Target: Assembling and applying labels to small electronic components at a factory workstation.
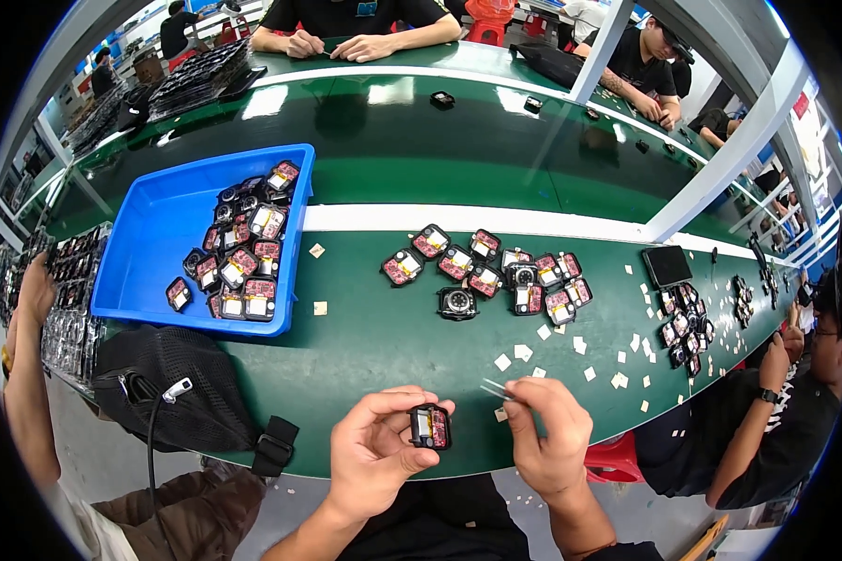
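My left hand (376, 453) holds up a small black watch case (430, 427), its open back showing a red circuit board and a pale battery. The thumb and fingers grip its sides just over the table's near edge. To the right, my right hand (554, 435) pinches a pair of thin metal tweezers (496, 388), tips pointing left toward the watch case but apart from it. Beyond both hands, several similar watch cases (456, 263) lie in a loose group on the green table (374, 346). Small pale square pieces (503, 363) are scattered near the right hand.
A blue bin (206, 323) with more watch cases stands at left. Before it lies a black mesh bag (173, 383) with a cord. Another pile of cases (683, 327) and a black tray (666, 266) lie right. A white rail (477, 221) borders the conveyor. Co-workers sit around.
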Demonstrator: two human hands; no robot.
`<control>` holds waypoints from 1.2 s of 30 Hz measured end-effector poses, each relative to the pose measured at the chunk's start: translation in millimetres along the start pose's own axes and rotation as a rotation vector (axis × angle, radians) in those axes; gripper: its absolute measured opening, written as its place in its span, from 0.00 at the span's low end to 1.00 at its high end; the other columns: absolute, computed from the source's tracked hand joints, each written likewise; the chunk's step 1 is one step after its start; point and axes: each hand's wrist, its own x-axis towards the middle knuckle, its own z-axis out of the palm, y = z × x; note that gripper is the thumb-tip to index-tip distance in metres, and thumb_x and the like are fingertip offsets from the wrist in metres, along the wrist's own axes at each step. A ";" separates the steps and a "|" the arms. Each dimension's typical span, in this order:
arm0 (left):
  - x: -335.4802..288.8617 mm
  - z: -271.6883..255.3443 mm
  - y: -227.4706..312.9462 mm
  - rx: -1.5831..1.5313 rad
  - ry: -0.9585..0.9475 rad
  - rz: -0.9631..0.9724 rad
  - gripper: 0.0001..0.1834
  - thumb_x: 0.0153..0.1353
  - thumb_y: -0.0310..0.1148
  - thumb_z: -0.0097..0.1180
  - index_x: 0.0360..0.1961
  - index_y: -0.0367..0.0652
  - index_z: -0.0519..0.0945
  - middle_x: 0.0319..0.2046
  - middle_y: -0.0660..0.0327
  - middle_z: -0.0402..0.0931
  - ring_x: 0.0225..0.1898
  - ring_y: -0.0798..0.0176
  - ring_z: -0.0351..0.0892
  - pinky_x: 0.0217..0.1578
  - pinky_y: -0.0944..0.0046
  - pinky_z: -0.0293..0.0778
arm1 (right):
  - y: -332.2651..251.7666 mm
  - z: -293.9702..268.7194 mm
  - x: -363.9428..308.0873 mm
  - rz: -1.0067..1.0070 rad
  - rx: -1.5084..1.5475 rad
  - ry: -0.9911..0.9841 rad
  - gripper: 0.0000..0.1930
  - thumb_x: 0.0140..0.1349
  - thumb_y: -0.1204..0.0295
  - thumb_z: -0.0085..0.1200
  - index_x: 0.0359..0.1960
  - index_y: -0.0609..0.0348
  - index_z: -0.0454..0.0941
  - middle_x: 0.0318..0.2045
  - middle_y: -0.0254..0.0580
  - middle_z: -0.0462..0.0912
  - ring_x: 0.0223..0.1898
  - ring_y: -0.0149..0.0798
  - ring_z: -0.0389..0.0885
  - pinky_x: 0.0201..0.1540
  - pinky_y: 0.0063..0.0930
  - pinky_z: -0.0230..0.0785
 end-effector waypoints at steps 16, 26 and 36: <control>108.2 -33.0 114.2 1.481 0.479 0.798 0.09 0.63 0.24 0.64 0.42 0.33 0.79 0.42 0.49 0.79 0.43 0.47 0.81 0.45 0.54 0.76 | 63.1 -34.0 71.2 0.068 -0.192 -0.062 0.14 0.64 0.84 0.58 0.51 0.67 0.80 0.42 0.52 0.81 0.37 0.52 0.84 0.40 0.38 0.76; 164.7 -73.9 139.4 1.675 0.822 0.361 0.11 0.68 0.37 0.60 0.39 0.38 0.82 0.37 0.47 0.85 0.41 0.39 0.84 0.47 0.46 0.75 | 104.0 -30.8 86.1 0.006 -0.293 -0.113 0.12 0.64 0.82 0.56 0.50 0.66 0.80 0.51 0.53 0.81 0.55 0.56 0.79 0.58 0.44 0.72; 156.1 -9.4 98.7 1.598 0.361 1.096 0.09 0.64 0.27 0.62 0.44 0.37 0.82 0.49 0.48 0.80 0.55 0.42 0.78 0.58 0.48 0.73 | 126.2 -11.4 89.7 0.072 -0.291 -0.265 0.20 0.72 0.71 0.52 0.64 0.53 0.76 0.68 0.53 0.72 0.73 0.59 0.62 0.74 0.51 0.53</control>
